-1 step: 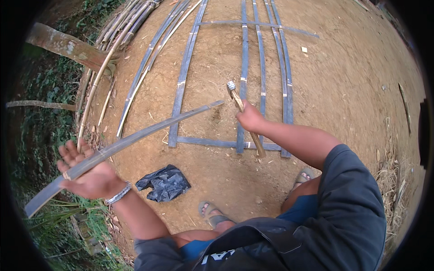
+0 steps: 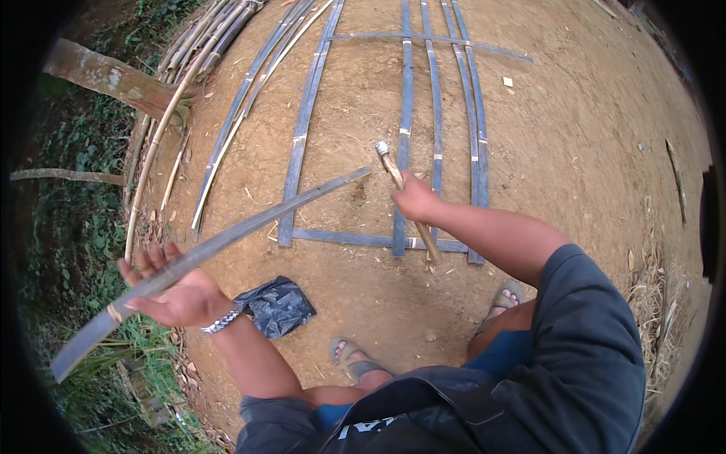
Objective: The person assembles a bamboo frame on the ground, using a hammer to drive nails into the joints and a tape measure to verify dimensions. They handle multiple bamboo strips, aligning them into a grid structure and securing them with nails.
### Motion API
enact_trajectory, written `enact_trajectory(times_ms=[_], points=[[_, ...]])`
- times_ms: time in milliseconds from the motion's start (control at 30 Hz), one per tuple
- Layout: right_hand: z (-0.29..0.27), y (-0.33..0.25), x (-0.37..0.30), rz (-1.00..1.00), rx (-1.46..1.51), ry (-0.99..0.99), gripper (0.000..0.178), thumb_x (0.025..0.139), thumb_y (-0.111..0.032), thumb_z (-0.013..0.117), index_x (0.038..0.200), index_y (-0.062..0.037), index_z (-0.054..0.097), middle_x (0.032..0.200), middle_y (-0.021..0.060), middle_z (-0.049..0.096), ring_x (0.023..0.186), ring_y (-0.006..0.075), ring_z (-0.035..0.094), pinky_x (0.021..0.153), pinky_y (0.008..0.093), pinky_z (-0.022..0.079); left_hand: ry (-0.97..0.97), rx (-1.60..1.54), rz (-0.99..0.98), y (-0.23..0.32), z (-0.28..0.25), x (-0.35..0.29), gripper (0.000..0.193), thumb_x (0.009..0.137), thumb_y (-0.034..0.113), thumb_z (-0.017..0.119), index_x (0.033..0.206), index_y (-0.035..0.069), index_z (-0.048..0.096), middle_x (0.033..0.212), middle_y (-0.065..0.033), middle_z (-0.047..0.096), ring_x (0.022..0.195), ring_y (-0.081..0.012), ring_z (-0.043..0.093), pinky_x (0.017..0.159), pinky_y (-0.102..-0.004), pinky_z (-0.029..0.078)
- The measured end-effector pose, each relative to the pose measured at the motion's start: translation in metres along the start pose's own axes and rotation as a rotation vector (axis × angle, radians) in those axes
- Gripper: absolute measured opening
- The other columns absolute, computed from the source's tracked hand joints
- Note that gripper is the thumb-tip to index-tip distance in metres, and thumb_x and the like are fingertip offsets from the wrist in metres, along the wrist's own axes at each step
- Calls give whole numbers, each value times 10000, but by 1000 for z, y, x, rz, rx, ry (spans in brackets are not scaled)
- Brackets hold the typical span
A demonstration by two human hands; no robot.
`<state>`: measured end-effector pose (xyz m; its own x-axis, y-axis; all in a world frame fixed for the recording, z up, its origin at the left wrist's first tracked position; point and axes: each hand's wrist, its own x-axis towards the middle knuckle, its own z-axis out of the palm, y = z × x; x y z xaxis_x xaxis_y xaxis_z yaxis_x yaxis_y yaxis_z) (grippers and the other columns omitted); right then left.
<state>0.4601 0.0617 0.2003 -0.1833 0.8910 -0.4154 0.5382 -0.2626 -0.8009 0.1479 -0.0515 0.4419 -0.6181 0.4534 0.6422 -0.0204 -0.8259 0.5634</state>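
Across the palm of my left hand (image 2: 185, 296) rests a long split bamboo strip (image 2: 249, 225), dark on its outer face. The fingers are loosely spread and the thumb lies along the strip's near side, so it is supported more than clenched. One end slants down to the lower left; the other points toward the hammer head. My right hand (image 2: 417, 198) is closed round the wooden handle of a hammer (image 2: 392, 168), metal head up and away from me. Beneath it lie long bamboo strips (image 2: 401, 166) with a crosspiece (image 2: 344, 237) along their near ends.
A black plastic bag (image 2: 278, 306) lies on the dirt ground by my feet. Another crosspiece (image 2: 454, 43) spans the strips further off. Loose strips (image 2: 234, 125), bamboo poles (image 2: 204, 45) and a tree trunk (image 2: 113, 79) are at the left, beside green plants. Dry straw (image 2: 654, 303) lies right.
My left hand has moved right and along the bamboo strip, away from its lower end. That end has shifted slightly right and down. The hammer has shifted slightly left.
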Motion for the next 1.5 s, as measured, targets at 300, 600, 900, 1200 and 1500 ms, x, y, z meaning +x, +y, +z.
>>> enact_trajectory(times_ms=[300,600,900,1200,1500], points=[[54,-38,-28,-450,-219,-264,460,1039,-226,563,1451,-85,418,913,126,656,701,210,634,616,391,553,-191,-54,-114,-27,-2,-25,476,1038,545,523,768,163,434,588,49,301,470,-63,285,449,-225,233],[57,-3,29,-154,-96,-252,402,1015,-152,561,1408,-107,494,929,175,685,801,274,680,682,421,562,-360,-51,-128,-19,7,-34,469,1053,502,524,737,198,357,568,64,304,464,-59,278,466,-217,240],[50,31,60,-194,-114,-151,415,987,-154,609,1376,-85,484,859,178,669,723,296,668,641,443,546,-335,-90,-181,-23,16,-32,467,1050,478,539,733,190,353,579,55,311,484,-73,295,492,-242,246],[40,2,42,-326,-184,-261,412,989,-188,608,1361,-50,493,1050,271,696,966,430,698,834,513,550,-222,-1,-130,-21,14,-31,458,1053,455,542,738,178,358,601,46,311,497,-74,295,482,-228,240],[47,21,63,-19,-60,-190,417,992,-218,629,1347,-62,475,1020,267,691,938,437,687,838,518,528,-109,58,-106,-25,11,-32,454,1070,455,503,742,175,362,602,45,301,493,-77,281,473,-226,239]])
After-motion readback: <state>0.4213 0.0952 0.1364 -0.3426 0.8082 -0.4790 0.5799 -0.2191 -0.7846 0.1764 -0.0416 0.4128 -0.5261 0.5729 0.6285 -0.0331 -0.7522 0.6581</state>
